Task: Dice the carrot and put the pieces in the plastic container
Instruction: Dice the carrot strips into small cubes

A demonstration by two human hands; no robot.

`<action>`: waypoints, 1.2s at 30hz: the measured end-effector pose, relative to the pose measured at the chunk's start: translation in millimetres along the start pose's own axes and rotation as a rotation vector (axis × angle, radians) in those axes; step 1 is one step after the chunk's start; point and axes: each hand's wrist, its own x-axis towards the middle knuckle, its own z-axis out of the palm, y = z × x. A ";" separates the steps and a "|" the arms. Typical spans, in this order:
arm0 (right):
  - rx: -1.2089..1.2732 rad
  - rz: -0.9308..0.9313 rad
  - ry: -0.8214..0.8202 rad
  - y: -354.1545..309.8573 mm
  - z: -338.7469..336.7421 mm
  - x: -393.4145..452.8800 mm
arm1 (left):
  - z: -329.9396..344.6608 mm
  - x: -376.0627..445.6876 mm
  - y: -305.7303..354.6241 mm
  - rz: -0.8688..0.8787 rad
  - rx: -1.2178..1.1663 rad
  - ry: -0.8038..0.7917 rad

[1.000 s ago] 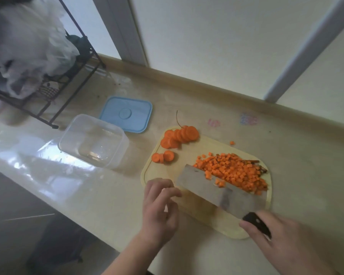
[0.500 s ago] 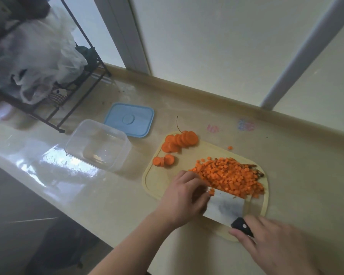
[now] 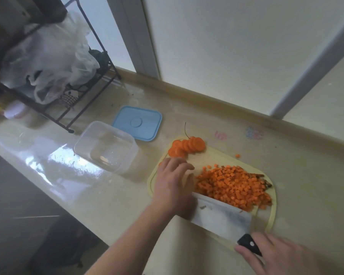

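Note:
A pile of diced carrot (image 3: 234, 185) lies on the pale cutting board (image 3: 218, 155). A fan of carrot slices (image 3: 187, 147) sits at the board's far left corner. My right hand (image 3: 278, 255) grips the black handle of a cleaver (image 3: 220, 217), whose broad blade rests at the pile's near edge. My left hand (image 3: 173, 183) lies on the board left of the pile, fingers spread and relaxed, covering some slices. The clear plastic container (image 3: 105, 145) stands with nothing in it, left of the board.
A blue lid (image 3: 137, 123) lies behind the container. A black wire rack (image 3: 83, 90) with plastic bags stands at the far left. One carrot cube (image 3: 237, 155) lies off the board. The counter's front edge runs diagonally at the lower left.
My left hand has moved from the blade's left end forward along the board toward the slices. The cleaver has stayed at the pile's near edge.

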 end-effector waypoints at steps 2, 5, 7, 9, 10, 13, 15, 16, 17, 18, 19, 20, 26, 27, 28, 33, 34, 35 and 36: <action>0.022 0.013 -0.003 -0.2 -0.8 -0.8 | -8.0 8.6 -22.7 -0.040 0.090 0.002; 0.068 0.041 -0.033 -0.7 -3.1 -0.3 | -13.6 15.9 -37.9 -0.119 0.191 -0.150; 0.090 0.079 -0.071 -1.5 -2.9 0.6 | -13.2 17.9 -39.6 -0.126 0.213 -0.229; 0.117 0.096 -0.087 -1.1 -2.3 -0.4 | -11.6 19.4 -41.6 -0.104 0.209 -0.214; 0.134 0.110 -0.103 -1.5 -3.7 0.0 | -10.0 19.6 -42.8 -0.092 0.207 -0.192; 0.219 0.194 -0.207 -5.0 -10.7 0.7 | -7.9 18.2 -41.6 -0.081 0.184 -0.103; 0.296 0.277 -0.255 -5.1 -21.5 0.9 | -13.3 11.9 -38.3 -0.100 0.090 0.013; 0.378 0.311 -0.295 -7.2 -29.0 0.7 | -17.9 5.5 -36.0 -0.109 0.030 0.075; 0.400 0.314 -0.244 -7.6 -31.2 -1.7 | -22.5 -3.0 -33.5 -0.112 -0.027 0.122; 0.419 0.350 -0.185 -12.2 -27.4 -6.2 | -25.8 -13.2 -30.4 -0.100 -0.069 0.142; 0.500 0.410 -0.170 -19.2 -20.7 -4.3 | -27.2 -25.9 -26.7 -0.073 -0.086 0.134; 0.676 0.540 -0.185 -37.9 -19.3 5.2 | -26.0 -39.1 -23.4 -0.033 -0.080 0.103; 0.899 0.624 -0.438 -54.8 -5.4 -2.9 | -2.4 -87.5 -20.0 0.075 0.001 -0.089; 0.813 0.592 -0.553 -49.8 -0.9 -11.7 | -1.3 -88.2 -20.1 0.062 -0.016 -0.088; 0.776 0.599 -0.622 -42.2 -0.9 -13.8 | -0.8 -88.4 -20.1 0.055 -0.031 -0.079; 0.643 0.598 -0.618 -40.3 -2.8 6.4 | -2.6 -88.5 -20.4 0.198 -0.112 -0.053; 0.623 0.574 -0.598 -42.3 -3.2 6.6 | -2.2 -89.1 -21.8 0.237 -0.121 -0.069; 0.606 0.567 -0.581 -44.5 -4.8 6.0 | -1.4 -89.6 -22.9 0.257 -0.128 -0.082; 0.622 0.577 -0.578 -47.0 -5.2 4.6 | 0.1 -89.8 -23.4 0.263 -0.134 -0.092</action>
